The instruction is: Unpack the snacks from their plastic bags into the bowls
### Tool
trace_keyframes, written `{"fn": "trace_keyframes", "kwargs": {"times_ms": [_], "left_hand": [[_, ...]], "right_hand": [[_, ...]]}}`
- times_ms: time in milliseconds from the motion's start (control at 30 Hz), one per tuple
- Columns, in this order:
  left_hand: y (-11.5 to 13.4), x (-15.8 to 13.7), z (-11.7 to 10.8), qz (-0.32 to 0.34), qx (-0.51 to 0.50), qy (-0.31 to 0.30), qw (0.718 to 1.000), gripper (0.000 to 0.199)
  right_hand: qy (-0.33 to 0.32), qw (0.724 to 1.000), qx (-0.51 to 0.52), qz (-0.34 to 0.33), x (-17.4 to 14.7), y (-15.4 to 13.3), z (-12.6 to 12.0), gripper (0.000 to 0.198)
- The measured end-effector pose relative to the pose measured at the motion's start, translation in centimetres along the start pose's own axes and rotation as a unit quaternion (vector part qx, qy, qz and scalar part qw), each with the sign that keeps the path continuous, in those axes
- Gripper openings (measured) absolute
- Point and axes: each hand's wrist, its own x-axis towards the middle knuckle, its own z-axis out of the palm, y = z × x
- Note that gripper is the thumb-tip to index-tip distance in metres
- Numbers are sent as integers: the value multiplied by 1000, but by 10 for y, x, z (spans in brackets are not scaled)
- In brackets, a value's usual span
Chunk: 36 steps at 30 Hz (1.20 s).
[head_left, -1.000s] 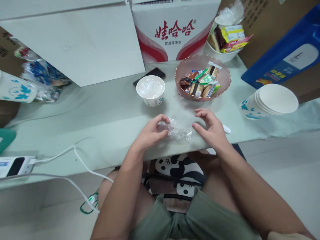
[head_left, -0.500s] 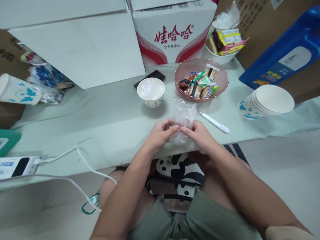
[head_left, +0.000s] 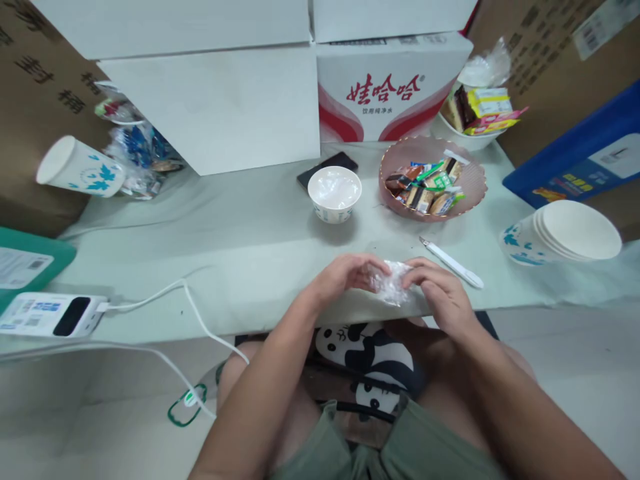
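Note:
Between my two hands, near the front edge of the table, is a crumpled clear plastic bag (head_left: 391,283). My left hand (head_left: 353,275) grips its left side with bent fingers. On the other side my right hand (head_left: 440,287) has its fingertips closed on the plastic. Just beyond my right hand lies a white utility knife (head_left: 453,263), its tip pointing away to the left. A paper cup (head_left: 334,207) lined with clear plastic stands farther back, left of a pink glass bowl (head_left: 483,183) of wrapped snacks.
Stacked paper cups (head_left: 525,237) lean at the right by a blue bottle (head_left: 570,160). A black phone (head_left: 340,160) lies behind the lined cup. White boxes (head_left: 240,107) line the back. At the left are a white power bank (head_left: 55,313) with a cable and a tipped paper cup (head_left: 83,167).
The clear plastic bag, spread out before, is now bunched into a small wad between my hands. My hands have shifted relative to it, and the view has swung leftward and up.

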Motion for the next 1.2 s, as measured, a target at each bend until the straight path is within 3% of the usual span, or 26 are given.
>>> {"fn": "trace_keyframes", "kwargs": {"times_ms": [67, 167, 233, 333, 433, 500, 600, 667, 800, 900, 1067, 1200], "left_hand": [[-2, 2, -2, 38, 63, -10, 997, 31], [-5, 8, -5, 110, 106, 98, 983, 21], [-4, 13, -9, 161, 94, 222, 957, 28], [2, 17, -17, 234, 122, 384, 885, 14], [8, 17, -23, 265, 141, 450, 841, 12], [9, 18, -27, 270, 140, 462, 833, 12], [7, 19, -32, 267, 125, 467, 834, 12], [7, 19, -36, 255, 113, 469, 838, 10], [10, 19, -42, 234, 93, 459, 852, 10], [12, 20, -43, 216, 86, 442, 866, 12], [10, 22, -45, 191, 109, 436, 873, 19], [10, 22, -46, 186, 117, 441, 870, 24]], "right_hand": [[51, 997, 29, 54, 4, 0, 6, 16], [111, 989, 18, 97, 25, -8, 5, 33], [151, 984, -81, 46, 51, -21, -2, 21], [185, 949, -236, -100, 107, -42, -5, 15], [76, 925, -331, -167, 166, -50, 14, 13], [-63, 903, -402, -141, 198, -51, 31, 27], [-320, 826, -461, -51, 227, -57, 46, 35], [-394, 797, -458, 18, 238, -65, 47, 37], [-428, 786, -440, 77, 248, -74, 47, 35], [-414, 766, -490, 40, 243, -68, 60, 30], [-405, 697, -592, -2, 233, -62, 88, 21], [-406, 689, -601, 12, 234, -56, 100, 21]]}}
